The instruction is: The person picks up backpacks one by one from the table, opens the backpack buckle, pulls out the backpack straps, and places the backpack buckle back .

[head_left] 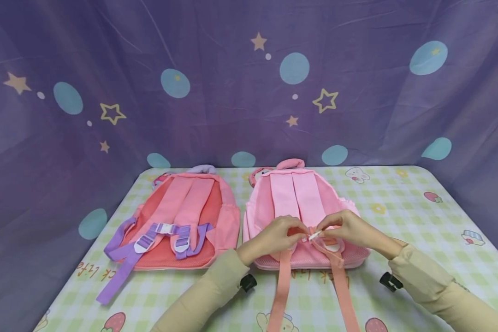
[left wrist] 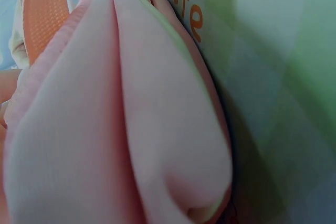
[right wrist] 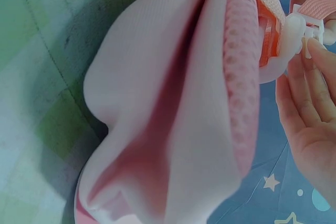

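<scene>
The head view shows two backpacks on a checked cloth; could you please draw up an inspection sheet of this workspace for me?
Surface: green-and-white checked cloth, with printed motifs.
Job's things: pink backpack, straps side up; white buckle between the hands; orange straps running over the cloth to the picture's bottom edge.
Clutter: coral backpack with purple straps, left of the pink one.
Grippers: left hand and right hand both pinch at the buckle.
Cables: nothing seen.
Surroundings: purple backdrop, patterned with stars.

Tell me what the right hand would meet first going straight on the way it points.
Likely the bare left hand, facing it across the white plastic buckle that the right hand pinches; the head view leaves exact depth unclear.
</scene>
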The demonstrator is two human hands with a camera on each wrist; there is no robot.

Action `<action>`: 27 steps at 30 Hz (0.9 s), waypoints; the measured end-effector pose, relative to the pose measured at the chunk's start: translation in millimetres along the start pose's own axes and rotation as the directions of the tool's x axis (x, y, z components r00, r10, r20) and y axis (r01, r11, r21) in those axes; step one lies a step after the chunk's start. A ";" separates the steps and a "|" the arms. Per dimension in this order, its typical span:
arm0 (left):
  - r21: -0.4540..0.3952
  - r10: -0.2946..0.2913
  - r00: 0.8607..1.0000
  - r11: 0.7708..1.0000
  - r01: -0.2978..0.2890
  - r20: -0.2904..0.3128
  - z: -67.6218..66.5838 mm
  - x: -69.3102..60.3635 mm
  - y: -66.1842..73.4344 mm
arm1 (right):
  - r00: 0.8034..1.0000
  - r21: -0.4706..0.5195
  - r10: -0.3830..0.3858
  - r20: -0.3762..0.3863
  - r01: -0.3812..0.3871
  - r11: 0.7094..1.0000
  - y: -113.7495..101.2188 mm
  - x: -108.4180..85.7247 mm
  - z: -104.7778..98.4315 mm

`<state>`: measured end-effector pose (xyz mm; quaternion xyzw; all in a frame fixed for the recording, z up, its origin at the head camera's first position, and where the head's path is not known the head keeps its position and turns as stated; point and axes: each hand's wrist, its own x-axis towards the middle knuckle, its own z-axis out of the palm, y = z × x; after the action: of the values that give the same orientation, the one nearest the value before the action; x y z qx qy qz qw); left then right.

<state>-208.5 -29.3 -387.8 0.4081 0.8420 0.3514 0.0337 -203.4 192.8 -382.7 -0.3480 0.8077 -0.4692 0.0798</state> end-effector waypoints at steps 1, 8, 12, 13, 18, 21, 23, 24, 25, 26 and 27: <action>-0.004 0.000 1.000 1.000 0.000 -0.001 0.2 0.0 -0.2 | 1.000 0.002 0.001 0.001 -0.001 1.000 0.0 0.1 0.1; -0.019 0.017 1.000 1.000 -0.017 -0.017 0.9 -0.9 -1.1 | 1.000 -0.006 -0.010 -0.004 0.010 1.000 -0.2 1.0 0.8; -0.024 0.026 0.999 0.999 -0.027 -0.031 0.4 -1.5 -1.9 | 1.000 0.000 -0.013 -0.008 0.013 1.000 0.9 2.4 2.3; -0.027 0.027 0.999 0.999 -0.028 -0.034 0.2 -1.7 -1.9 | 1.000 0.004 -0.011 -0.007 0.011 1.000 1.0 2.7 2.7; -0.030 0.025 0.998 0.999 -0.026 -0.062 0.0 -2.0 -3.6 | 1.000 0.010 -0.012 -0.014 0.012 1.000 2.1 4.5 4.3; -0.024 0.012 0.997 1.000 -0.014 -0.079 0.3 -1.9 -3.9 | 1.000 0.019 -0.018 -0.014 0.019 1.000 3.1 5.4 4.9; -0.029 0.003 0.996 1.000 -0.006 -0.086 0.5 -2.1 -3.4 | 1.000 0.028 -0.023 -0.012 0.024 0.999 3.7 5.7 5.3; -0.033 -0.002 0.996 0.999 -0.001 -0.089 0.6 -2.3 -3.1 | 1.000 0.031 -0.028 -0.011 0.028 0.999 4.1 5.8 5.4; -0.035 -0.006 0.996 0.999 0.003 -0.092 0.8 -2.2 -2.9 | 1.000 0.036 -0.028 -0.009 0.028 0.999 4.4 5.9 5.5; -0.036 -0.011 0.996 0.999 0.008 -0.093 1.0 -2.1 -3.0 | 1.000 0.039 -0.028 -0.007 0.028 0.999 4.8 6.1 5.7; -0.036 -0.017 0.995 0.999 0.014 -0.097 1.1 -2.2 -3.3 | 1.000 0.039 -0.027 -0.006 0.028 0.999 4.8 6.1 5.7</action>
<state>-208.9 -31.6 -391.1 0.3833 0.8395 0.3852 0.0027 -207.7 186.5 -388.5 -0.3560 0.7936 -0.4872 0.0778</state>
